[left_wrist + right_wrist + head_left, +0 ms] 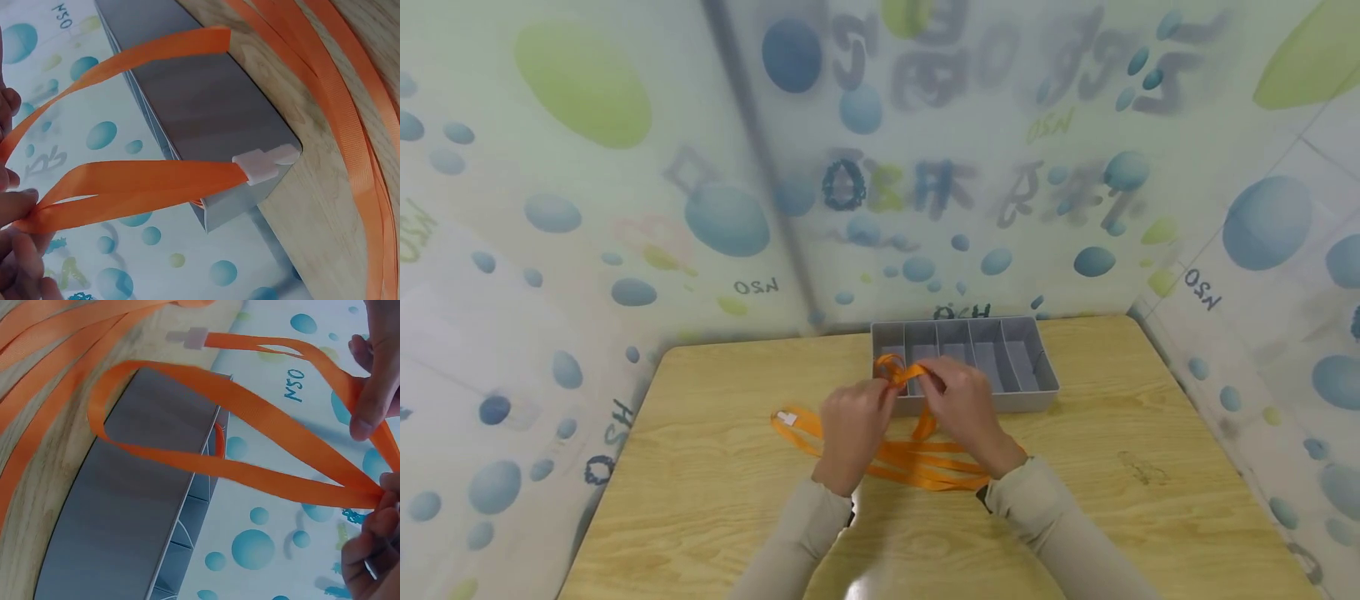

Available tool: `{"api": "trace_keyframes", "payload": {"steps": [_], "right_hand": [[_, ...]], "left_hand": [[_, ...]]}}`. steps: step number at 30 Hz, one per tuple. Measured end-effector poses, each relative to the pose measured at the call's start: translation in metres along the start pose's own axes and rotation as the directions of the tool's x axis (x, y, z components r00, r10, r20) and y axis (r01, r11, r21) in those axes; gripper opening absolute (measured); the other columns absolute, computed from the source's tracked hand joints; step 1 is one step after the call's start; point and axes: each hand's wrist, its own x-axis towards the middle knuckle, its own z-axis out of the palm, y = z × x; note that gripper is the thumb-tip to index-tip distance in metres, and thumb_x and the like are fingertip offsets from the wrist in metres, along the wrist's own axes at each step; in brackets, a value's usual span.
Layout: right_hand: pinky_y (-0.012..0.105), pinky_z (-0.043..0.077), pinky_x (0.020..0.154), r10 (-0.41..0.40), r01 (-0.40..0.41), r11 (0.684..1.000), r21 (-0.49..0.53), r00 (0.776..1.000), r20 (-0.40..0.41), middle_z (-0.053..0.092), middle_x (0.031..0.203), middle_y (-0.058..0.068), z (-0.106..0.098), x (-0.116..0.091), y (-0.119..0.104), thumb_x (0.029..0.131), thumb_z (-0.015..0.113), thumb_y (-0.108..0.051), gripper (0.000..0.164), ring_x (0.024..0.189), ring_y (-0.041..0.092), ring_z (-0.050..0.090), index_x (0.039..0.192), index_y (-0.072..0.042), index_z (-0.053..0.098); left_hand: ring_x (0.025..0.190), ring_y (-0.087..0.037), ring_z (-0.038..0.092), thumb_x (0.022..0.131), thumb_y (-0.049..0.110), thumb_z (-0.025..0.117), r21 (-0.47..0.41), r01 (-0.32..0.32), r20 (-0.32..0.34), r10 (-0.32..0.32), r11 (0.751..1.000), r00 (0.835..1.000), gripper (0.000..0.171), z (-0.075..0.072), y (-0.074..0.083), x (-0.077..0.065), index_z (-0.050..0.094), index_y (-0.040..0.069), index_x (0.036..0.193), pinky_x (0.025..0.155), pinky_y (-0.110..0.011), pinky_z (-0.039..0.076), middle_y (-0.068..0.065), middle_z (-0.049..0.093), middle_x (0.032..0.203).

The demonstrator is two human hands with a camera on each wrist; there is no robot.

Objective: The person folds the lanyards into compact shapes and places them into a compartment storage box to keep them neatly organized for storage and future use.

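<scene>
An orange lanyard [916, 372] of flat ribbon is stretched between both hands above the front left of a grey divided box [1022, 401]. My left hand [855, 425] pinches the ribbon, and my right hand [962, 406] pinches it just to the right. The lanyard's long loop [262, 419] hangs down in front of the box wall in the right wrist view. A pale plastic clip [256, 167] ends one folded stretch of ribbon. Only parts of the fingers show in the wrist views. More orange lanyards [917, 467] lie on the table beneath the hands.
The box stands at the back of the wooden table [700, 500], by a patterned wall [820, 275]. Orange ribbon [220, 439] shows inside an end compartment. A white clip [787, 417] lies with the lanyards at the left.
</scene>
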Motion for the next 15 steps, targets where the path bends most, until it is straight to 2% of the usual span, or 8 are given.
{"api": "trace_keyframes", "payload": {"steps": [3,8,12,15], "right_hand": [[0.021,0.047,0.051,-0.003,0.003,1.000,-0.004,1.000,-0.008,0.066,0.074,0.001,-0.0007,0.0013,-0.0006,0.084,0.063,-0.009,0.010,0.055,0.006,0.053,0.090,-0.006,0.072],[0.022,0.047,0.051,0.001,-0.001,1.000,0.000,1.000,-0.020,0.066,0.074,0.002,-0.0021,0.0038,-0.0023,0.085,0.064,-0.010,0.010,0.055,0.007,0.053,0.089,-0.006,0.072],[0.020,0.045,0.050,-0.001,0.001,1.000,0.008,1.000,-0.025,0.065,0.072,0.002,-0.0035,0.0068,-0.0042,0.085,0.064,-0.010,0.010,0.053,0.006,0.050,0.090,-0.005,0.072],[0.020,0.044,0.049,0.005,-0.005,1.000,0.017,1.000,-0.026,0.063,0.070,0.001,-0.0054,0.0100,-0.0060,0.086,0.063,-0.010,0.011,0.052,0.006,0.047,0.091,-0.005,0.072]], "left_hand": [[0.036,-0.012,0.042,0.074,0.023,0.075,0.027,0.009,-0.037,-0.008,1.000,0.999,0.017,-0.0004,0.0006,-0.0004,0.065,0.012,0.067,0.035,-0.023,0.032,0.004,0.056,0.053],[0.035,-0.009,0.037,0.075,0.017,0.072,0.005,0.022,-0.022,-0.022,1.000,1.000,0.009,0.0005,0.0019,-0.0007,0.068,0.009,0.076,0.034,-0.021,0.029,0.003,0.056,0.054],[0.038,-0.005,0.037,0.078,0.011,0.064,-0.115,0.059,0.039,-0.055,0.992,0.998,0.011,0.0016,0.0033,-0.0003,0.068,0.005,0.087,0.035,-0.017,0.031,0.002,0.056,0.056],[0.045,-0.005,0.044,0.079,0.008,0.061,-0.244,0.117,0.094,-0.096,0.963,0.991,0.011,0.0018,0.0044,0.0006,0.067,0.005,0.086,0.040,-0.017,0.037,0.001,0.057,0.062]]}}
